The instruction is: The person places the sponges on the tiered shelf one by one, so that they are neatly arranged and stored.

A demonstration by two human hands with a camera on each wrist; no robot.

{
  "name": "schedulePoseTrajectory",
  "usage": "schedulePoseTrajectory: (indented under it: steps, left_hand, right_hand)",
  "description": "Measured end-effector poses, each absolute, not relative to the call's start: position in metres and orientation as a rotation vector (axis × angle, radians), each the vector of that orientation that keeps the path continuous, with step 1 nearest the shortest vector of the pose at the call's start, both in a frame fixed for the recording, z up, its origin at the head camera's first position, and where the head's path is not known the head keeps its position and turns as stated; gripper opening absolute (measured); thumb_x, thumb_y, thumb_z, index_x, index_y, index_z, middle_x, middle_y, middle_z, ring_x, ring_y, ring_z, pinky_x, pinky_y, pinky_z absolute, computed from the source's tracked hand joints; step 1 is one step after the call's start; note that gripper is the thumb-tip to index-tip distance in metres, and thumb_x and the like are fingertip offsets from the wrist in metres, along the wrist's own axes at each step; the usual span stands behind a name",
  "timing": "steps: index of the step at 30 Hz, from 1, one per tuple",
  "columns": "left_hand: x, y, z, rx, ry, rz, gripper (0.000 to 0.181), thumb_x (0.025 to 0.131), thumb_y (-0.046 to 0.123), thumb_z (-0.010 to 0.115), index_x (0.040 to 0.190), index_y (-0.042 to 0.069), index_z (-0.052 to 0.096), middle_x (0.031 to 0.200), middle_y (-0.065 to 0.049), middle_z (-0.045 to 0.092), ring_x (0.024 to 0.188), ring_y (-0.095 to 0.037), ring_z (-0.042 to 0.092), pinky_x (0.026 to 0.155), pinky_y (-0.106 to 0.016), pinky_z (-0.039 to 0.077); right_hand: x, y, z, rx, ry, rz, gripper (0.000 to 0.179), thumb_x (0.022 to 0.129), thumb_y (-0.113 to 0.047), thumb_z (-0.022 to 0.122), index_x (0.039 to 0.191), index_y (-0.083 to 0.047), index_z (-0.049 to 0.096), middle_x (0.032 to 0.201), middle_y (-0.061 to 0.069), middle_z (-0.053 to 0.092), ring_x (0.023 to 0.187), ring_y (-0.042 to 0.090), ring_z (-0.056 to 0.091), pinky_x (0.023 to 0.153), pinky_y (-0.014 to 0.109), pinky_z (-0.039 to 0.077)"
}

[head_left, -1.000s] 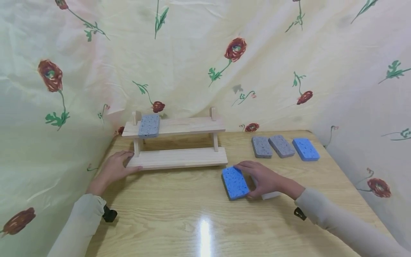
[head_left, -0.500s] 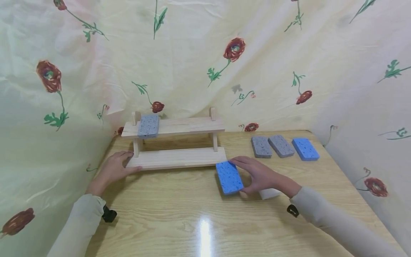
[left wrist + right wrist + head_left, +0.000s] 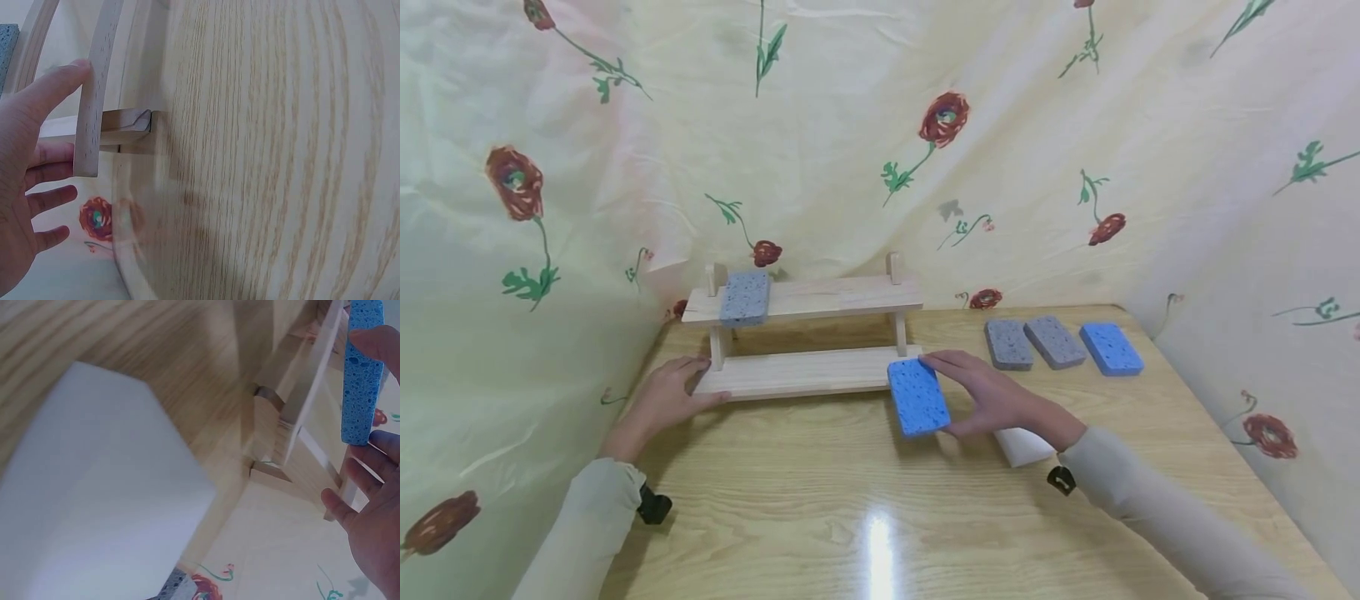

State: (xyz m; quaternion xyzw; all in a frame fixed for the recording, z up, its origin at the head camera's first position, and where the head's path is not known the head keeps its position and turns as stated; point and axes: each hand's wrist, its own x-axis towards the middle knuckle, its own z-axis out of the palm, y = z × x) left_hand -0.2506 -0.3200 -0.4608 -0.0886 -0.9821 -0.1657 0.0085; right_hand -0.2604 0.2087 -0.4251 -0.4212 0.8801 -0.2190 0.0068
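The rack (image 3: 805, 372) is of pale bare wood with fine straight grain: two long flat boards, one above the other, joined by squared uprights. The left hand (image 3: 666, 393) pinches the end of its lower board, thumb along the front edge and fingers behind, the last two spread free of the wood. Up and beyond those fingers, a grey sponge (image 3: 746, 297) with a pitted face lies flat at the upper board's left end. The right hand (image 3: 988, 392) pinches a blue sponge (image 3: 917, 398) by its edges between thumb and forefinger, the other fingers spread apart. This sponge is a flat, slightly tapering block, bright blue, peppered with dark pores on its face and along its thick side; it is tilted, and overlaps the lower board's right front corner in the head view, though whether it touches the wood I cannot tell. Just behind the right fingers, partly hidden by the wrist, sits a white block (image 3: 1024, 447), smooth and flat-faced. Beyond the same fingers, to the right, a dark grey sponge (image 3: 1009, 344), a second dark grey sponge (image 3: 1055, 342) and another blue sponge (image 3: 1112, 349) lie in a loose row on the glossy wood-grained worktop (image 3: 775, 500).
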Motion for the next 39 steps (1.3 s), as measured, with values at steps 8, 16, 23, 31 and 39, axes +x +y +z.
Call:
schedulePoseTrajectory:
  steps: [8,16,23,31,39]
  left_hand:
    - [-0.25,-0.322,-0.46,-0.279,-3.063,-0.523,0.092,0.086,0.064,0.07,0.142,-0.007,0.053,0.146,-0.034,0.05,0.136,-0.053,0.045,0.116,-0.065,0.035]
    - [-0.252,-0.321,-0.459,-0.298,-3.072,-0.498,0.092,0.087,0.065,0.069,0.141,-0.008,0.053,0.145,-0.035,0.051,0.135,-0.053,0.045,0.116,-0.065,0.036]
    - [-0.253,-0.321,-0.462,-0.295,-3.068,-0.509,0.092,0.087,0.064,0.07,0.142,-0.008,0.053,0.146,-0.035,0.049,0.136,-0.054,0.044,0.116,-0.066,0.035]
    - [-0.25,-0.32,-0.462,-0.28,-3.072,-0.522,0.093,0.087,0.066,0.069,0.143,-0.007,0.052,0.147,-0.035,0.048,0.136,-0.054,0.043,0.116,-0.066,0.034]
    - [-0.25,-0.321,-0.461,-0.277,-3.071,-0.527,0.094,0.086,0.066,0.069,0.143,-0.007,0.052,0.147,-0.035,0.049,0.136,-0.054,0.043,0.116,-0.066,0.035]
  right_hand:
    - [-0.268,0.199,-0.42,-1.373,2.78,-0.693,0.106,0.071,-0.034,0.091,0.158,-0.01,0.036,0.157,0.013,0.046,0.143,0.034,0.045,0.112,0.058,0.044]
    - [-0.275,0.192,-0.407,-1.367,2.813,-0.751,0.106,0.069,-0.031,0.092,0.157,-0.008,0.038,0.153,0.017,0.048,0.14,0.037,0.047,0.11,0.059,0.046]
    - [-0.286,0.185,-0.396,-1.408,2.834,-0.765,0.106,0.069,-0.029,0.091,0.158,-0.008,0.036,0.151,0.017,0.05,0.137,0.035,0.05,0.107,0.057,0.048]
    - [-0.295,0.171,-0.371,-1.339,2.841,-0.802,0.105,0.073,-0.033,0.09,0.159,-0.011,0.034,0.157,0.017,0.042,0.142,0.036,0.044,0.11,0.058,0.046]
    - [-0.303,0.16,-0.361,-1.31,2.847,-0.821,0.105,0.074,-0.032,0.09,0.16,-0.013,0.033,0.161,0.014,0.038,0.147,0.033,0.039,0.116,0.057,0.041]
